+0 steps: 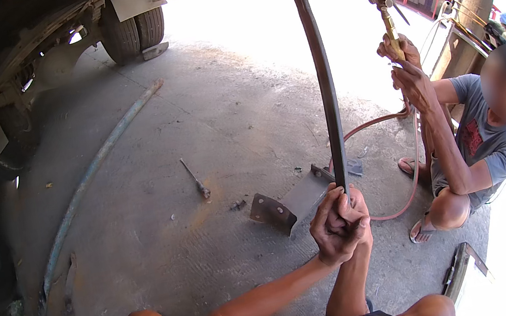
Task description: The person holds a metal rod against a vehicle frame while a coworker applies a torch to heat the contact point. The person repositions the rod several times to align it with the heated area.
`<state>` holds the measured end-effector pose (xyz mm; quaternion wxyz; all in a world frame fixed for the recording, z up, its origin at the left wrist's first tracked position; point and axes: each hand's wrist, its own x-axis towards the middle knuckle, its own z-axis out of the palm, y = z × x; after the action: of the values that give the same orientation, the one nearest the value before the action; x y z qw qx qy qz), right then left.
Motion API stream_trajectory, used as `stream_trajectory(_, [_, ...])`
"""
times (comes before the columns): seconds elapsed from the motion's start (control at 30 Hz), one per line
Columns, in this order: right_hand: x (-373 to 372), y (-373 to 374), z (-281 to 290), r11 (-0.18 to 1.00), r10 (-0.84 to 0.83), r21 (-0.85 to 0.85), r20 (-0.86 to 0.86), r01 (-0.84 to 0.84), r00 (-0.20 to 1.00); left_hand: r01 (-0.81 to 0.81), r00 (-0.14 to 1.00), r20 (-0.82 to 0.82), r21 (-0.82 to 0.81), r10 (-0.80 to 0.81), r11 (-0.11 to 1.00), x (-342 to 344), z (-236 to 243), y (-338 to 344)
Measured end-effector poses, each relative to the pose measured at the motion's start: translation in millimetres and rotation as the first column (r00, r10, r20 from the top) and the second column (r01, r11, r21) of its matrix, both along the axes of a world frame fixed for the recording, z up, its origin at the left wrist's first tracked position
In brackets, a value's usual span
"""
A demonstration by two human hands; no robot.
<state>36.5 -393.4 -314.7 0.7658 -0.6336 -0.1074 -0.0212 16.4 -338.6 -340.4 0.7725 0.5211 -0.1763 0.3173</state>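
Observation:
A long dark metal bar (323,79) hangs upright in front of me, its upper end reaching the vehicle frame at the top edge. My left hand (334,231) is closed at the bar's lower end, its fingers curled. My right hand (357,202) wraps the same end, pressed against the left, which partly hides it. To the right, a crouching co-worker in a grey shirt grips a brass-coloured gas torch (391,31) with both hands. The torch's upper end points up toward the frame, beside the bar.
Beneath my hands lies a bent steel channel piece (300,200). Red hoses (416,164) curve across the floor toward the co-worker. A long bluish pipe (89,158) and a thin rod-like tool (195,178) lie leftward. Vehicle wheels (122,36) stand at the upper left.

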Motion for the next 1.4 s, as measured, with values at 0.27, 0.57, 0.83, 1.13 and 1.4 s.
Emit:
stream_trajectory(0.27, [-15, 117, -17, 0.931, 0.185, 0.309, 0.06, -0.195, 0.981, 0.004, 0.994, -0.104, 0.22, 0.019, 0.976, -23, 7, 129])
stream_trajectory(0.57, [-26, 241, 28, 0.865, -0.046, 0.501, 0.06, 0.01, 0.997, 0.097, 0.993, -0.106, 0.393, -0.06, 0.914, -24, 66, 260])
stream_trajectory(0.83, [-28, 326, 90, 0.796, -0.15, 0.603, 0.098, 0.061, 0.984, 0.311, 0.945, -0.228, 0.417, -0.233, 0.854, -8, 118, 351])
stream_trajectory(1.13, [-58, 235, 64, 0.802, 0.114, 0.584, 0.058, -0.126, 0.992, 0.19, 0.975, -0.161, 0.259, -0.152, 0.947, -42, 102, 253])
stream_trajectory(1.4, [-68, 154, 52, 0.789, 0.198, 0.586, 0.046, -0.187, 0.979, 0.09, 0.99, -0.128, 0.221, -0.062, 0.971, -63, 85, 171])
